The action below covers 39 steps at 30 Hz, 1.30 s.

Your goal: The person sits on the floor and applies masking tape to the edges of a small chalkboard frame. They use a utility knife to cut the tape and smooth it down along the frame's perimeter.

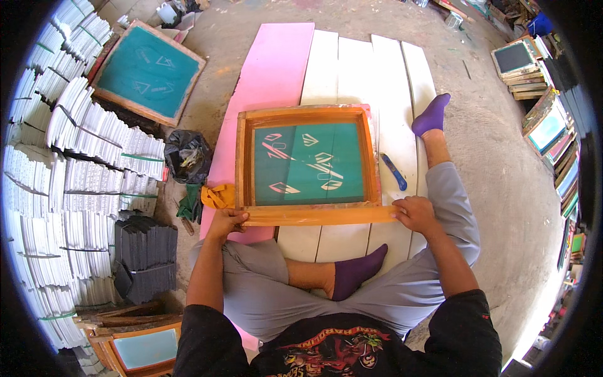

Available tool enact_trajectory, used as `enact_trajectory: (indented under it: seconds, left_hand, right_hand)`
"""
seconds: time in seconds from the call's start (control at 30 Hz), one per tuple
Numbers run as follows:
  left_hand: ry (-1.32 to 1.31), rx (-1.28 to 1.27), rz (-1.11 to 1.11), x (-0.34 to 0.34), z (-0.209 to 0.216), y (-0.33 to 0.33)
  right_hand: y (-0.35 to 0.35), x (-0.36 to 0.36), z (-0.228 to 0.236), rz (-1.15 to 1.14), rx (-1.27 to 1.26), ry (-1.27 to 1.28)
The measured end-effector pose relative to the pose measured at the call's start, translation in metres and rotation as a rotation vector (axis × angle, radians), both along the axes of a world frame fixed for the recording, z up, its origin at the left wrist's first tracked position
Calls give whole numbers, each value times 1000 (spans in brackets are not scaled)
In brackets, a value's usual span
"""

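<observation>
A wooden screen-printing frame [245, 157] with teal mesh [282, 191] lies on the boards in front of me. Several pale line designs show through its mesh. Along its near edge runs a taut strip of orange-brown packing tape [320, 217]. My left hand [227, 224] pinches the strip's left end beside the frame's near left corner. At the other end, my right hand [416, 213] grips the tape with curled fingers, just past the near right corner. Whether the tape is stuck to the wood I cannot tell. A blue utility knife [394, 172] rests right of the frame.
Pink [270, 63] and white boards [355, 69] form the work surface. At left are tied paper stacks [94, 176], a black plastic bag [187, 157], yellow cloth [218, 196] and another teal screen [147, 72]. More frames [518, 66] are piled at right. My legs flank the work.
</observation>
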<state>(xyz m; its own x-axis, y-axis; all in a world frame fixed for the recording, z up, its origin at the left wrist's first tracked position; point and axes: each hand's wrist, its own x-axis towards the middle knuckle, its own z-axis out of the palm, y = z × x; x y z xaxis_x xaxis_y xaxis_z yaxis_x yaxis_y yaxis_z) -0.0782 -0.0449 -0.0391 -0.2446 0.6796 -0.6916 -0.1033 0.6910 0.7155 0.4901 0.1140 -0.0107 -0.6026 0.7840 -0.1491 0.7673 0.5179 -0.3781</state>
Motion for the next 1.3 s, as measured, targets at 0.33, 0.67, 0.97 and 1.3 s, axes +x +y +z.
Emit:
enact_trajectory:
  seconds: [0.33, 0.67, 0.97, 1.3]
  left_hand:
    - [209, 73, 9, 6, -8, 3]
    - [314, 83, 21, 11, -15, 2]
    - [334, 29, 2, 17, -2, 8]
    - [435, 18, -60, 26, 4, 16]
  right_hand:
    - [-1, -21, -15, -97, 112, -134]
    - [-5, -37, -9, -126, 158, -236]
    - [-6, -42, -2, -117, 141, -316]
    - [-5, -37, 0, -140, 163, -316]
